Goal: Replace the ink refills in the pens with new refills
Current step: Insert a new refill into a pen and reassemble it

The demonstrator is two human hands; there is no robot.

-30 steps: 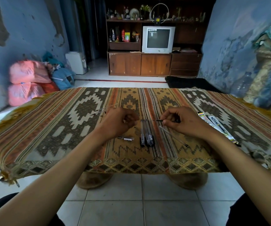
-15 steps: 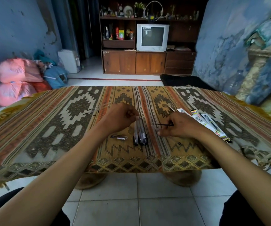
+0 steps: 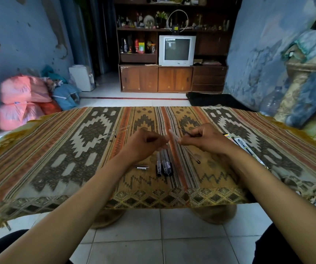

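Fingers of both hands curled. Left hand (image 3: 144,143) pinches the near end of a clear pen barrel (image 3: 172,135) that angles up toward 12 o'clock; right hand (image 3: 206,139) meets it just beside the fingertips and grips a thin dark refill (image 3: 184,131) whose tip pokes out toward 10 o'clock. Whether the right fingers also touch the barrel, cannot tell. On the patterned cloth (image 3: 58,149), at 6 o'clock from the hands, three capped pens (image 3: 163,165) lie side by side, touching. A short dark pen part (image 3: 141,167) lies at 9 o'clock from them. A loose clear refill (image 3: 193,157) lies at 3 o'clock. Refill packets (image 3: 242,144) sit well apart, beyond the right wrist.
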